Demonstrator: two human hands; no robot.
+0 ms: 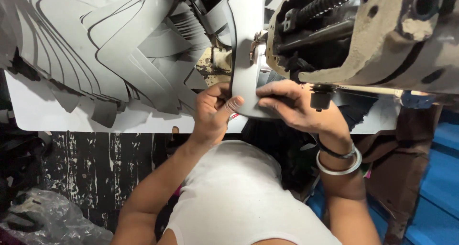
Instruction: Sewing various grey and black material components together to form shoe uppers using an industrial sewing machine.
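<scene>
Both hands are on 1 grey cut piece (246,58) at the sewing machine (363,34): the left hand (213,111) pinches its near edge between thumb and fingers, and the right hand (296,106) presses flat on it beside the presser foot (256,46). It looks like stitching in progress — feeding onward would call for steady, even guiding under the needle. A heap of grey cut pieces (105,44) crowds the white table (38,111) just to the left, and the machine head overhangs the right hand.
</scene>
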